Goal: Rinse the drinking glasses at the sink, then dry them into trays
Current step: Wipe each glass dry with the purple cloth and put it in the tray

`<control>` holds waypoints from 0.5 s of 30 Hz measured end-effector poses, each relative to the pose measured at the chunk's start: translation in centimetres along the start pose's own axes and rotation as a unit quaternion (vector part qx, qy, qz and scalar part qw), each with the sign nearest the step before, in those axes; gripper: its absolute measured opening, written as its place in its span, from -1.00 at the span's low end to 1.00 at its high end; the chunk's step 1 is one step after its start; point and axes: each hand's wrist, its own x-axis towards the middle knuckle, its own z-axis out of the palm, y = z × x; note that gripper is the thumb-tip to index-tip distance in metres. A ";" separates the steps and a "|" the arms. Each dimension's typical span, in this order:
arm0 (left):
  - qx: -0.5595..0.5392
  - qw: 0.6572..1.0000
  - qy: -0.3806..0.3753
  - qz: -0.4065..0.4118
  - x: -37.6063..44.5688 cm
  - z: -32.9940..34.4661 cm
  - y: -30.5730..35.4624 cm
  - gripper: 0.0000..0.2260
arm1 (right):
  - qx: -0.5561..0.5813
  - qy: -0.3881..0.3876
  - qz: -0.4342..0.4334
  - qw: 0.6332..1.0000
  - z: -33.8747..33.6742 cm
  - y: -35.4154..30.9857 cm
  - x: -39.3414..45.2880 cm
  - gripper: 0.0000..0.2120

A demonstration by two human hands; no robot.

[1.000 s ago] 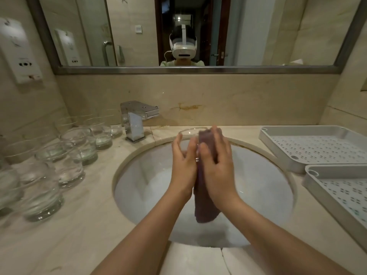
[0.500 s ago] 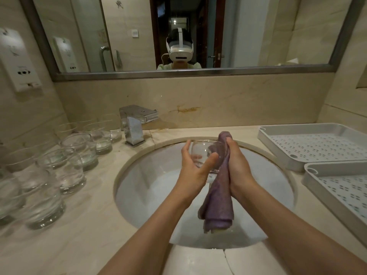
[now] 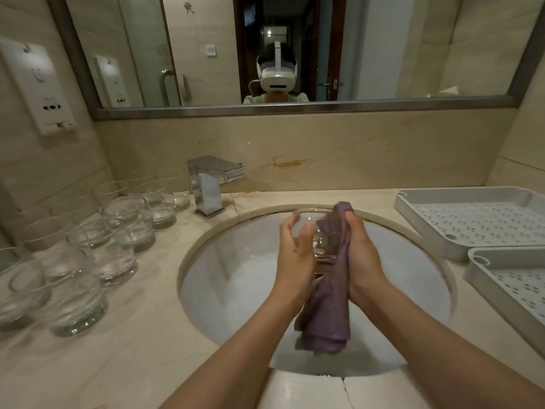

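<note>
Glass in hand: one drinking glass (image 3: 314,231) held over the sink (image 3: 224,290).
Left hand (image 3: 295,255): grip curled round the glass.
Right hand (image 3: 361,255): grip clenched on purple cloth (image 3: 327,314), pressed to the glass.
Trays (image 3: 472,219): both bare; nothing dried in yet.
Left to do: many glasses (image 3: 118,240) waiting on the worktop (image 3: 132,358).

left hand (image 3: 295,255): fingers curled, gripping | right hand (image 3: 363,255): fingers clenched, gripping | forearms converge
</note>
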 end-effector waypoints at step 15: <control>-0.034 0.991 0.130 -0.003 1.0 -1.0 0.4 -0.41 | -0.333 -0.033 -0.367 0.868 1.9 3.0 -1.1 -0.63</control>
